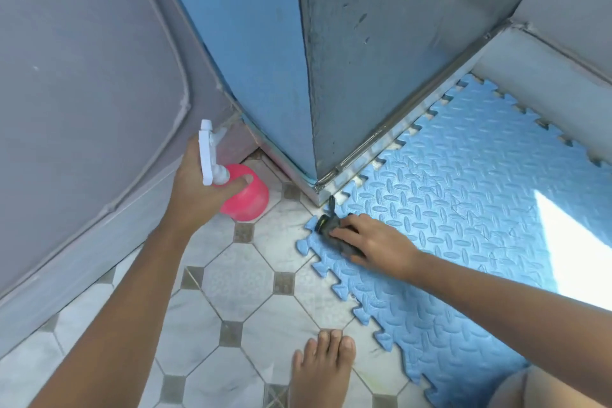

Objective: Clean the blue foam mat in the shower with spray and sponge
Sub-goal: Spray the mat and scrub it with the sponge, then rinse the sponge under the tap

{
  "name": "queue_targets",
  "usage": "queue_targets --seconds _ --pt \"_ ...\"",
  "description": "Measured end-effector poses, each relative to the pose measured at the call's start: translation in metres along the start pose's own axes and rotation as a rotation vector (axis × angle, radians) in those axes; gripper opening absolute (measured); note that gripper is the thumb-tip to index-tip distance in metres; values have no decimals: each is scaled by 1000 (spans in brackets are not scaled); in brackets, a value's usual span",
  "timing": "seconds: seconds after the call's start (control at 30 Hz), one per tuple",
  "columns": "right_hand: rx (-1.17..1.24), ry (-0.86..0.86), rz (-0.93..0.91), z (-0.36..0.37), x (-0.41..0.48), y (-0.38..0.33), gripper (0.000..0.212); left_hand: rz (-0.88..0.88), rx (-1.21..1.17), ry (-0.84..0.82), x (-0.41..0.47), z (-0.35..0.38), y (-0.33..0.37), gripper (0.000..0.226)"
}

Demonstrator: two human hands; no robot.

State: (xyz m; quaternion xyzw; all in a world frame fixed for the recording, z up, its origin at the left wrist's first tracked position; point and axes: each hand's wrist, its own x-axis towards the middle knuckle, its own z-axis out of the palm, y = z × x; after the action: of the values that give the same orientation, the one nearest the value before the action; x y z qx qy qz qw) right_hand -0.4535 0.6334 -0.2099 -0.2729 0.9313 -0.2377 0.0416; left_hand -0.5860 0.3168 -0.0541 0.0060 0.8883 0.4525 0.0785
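We are scrubbing the near corner of the blue embossed foam mat (463,175) on the shower floor, our right hand (371,242) clasping the dark sponge (328,225) against it, our left hand (195,189) gripping the pink plastic spray bottle (246,200), probably needing aiming matward next.

A wall corner (298,43) stands at the top centre, one face blue and the other dull grey and scuffed, with a metal trim strip (397,129) running along its base. Below it spreads a tiled floor (238,278) of pale octagons with small grey-brown squares. Left of the corner leans a grey panelled door (82,76); right of it runs a pale grey ledge (530,76).
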Motion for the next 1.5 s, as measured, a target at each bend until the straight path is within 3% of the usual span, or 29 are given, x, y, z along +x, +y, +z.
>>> queue_targets --seconds 0.07,0.1,0.17,0.27,0.33,0.4,0.47,0.53,0.63,0.73,0.8,0.93,1.03,1.13,1.2,1.33,1.43,1.5 --pt "-46 6 86 -16 1 29 43 -23 -94 -17 -14 -5 0 102" --pt "-53 47 211 -25 2 45 46 -50 -147 -31 -19 -10 3 109" --pt "-29 161 512 -41 2 78 51 -61 -108 95 -22 -16 13 108" --pt "25 322 806 -52 4 96 49 176 -3 365 -39 -11 41 63" --pt "51 363 847 -47 10 80 45 285 9 429 -50 0 71 25" --pt "61 324 769 -35 12 50 45 297 -78 204 -57 13 101 10" --pt "56 204 594 -18 7 14 45 342 -82 -103 -61 28 127 13" --pt "54 81 401 -5 -3 -13 43 449 -39 -302 -62 44 148 14" --pt "112 -82 272 -13 -11 -24 42 582 25 -478 -61 64 185 16" --pt "298 -199 432 -52 -16 -16 38 700 68 -501 -48 72 228 19" --pt "505 -60 623 -85 -22 -8 27 783 53 -436 -38 74 261 20" --pt "780 476 873 -181 -28 6 19 973 57 -266 -26 75 347 21" --pt "879 731 945 -266 -35 8 17 1122 130 -157 -26 71 422 20" --pt "911 922 897 -329 -49 1 14 1222 96 -10 -23 68 484 26" --pt "912 983 872 -376 -53 -7 10 1114 233 14 -11 65 528 33" --pt "908 983 819 -445 -51 -27 15 611 729 -179 26 92 577 34" --pt "867 986 783 -467 -54 -35 10 390 678 -335 55 105 581 42" --pt "815 1012 779 -476 -62 -40 10 385 738 -383 67 110 585 34"
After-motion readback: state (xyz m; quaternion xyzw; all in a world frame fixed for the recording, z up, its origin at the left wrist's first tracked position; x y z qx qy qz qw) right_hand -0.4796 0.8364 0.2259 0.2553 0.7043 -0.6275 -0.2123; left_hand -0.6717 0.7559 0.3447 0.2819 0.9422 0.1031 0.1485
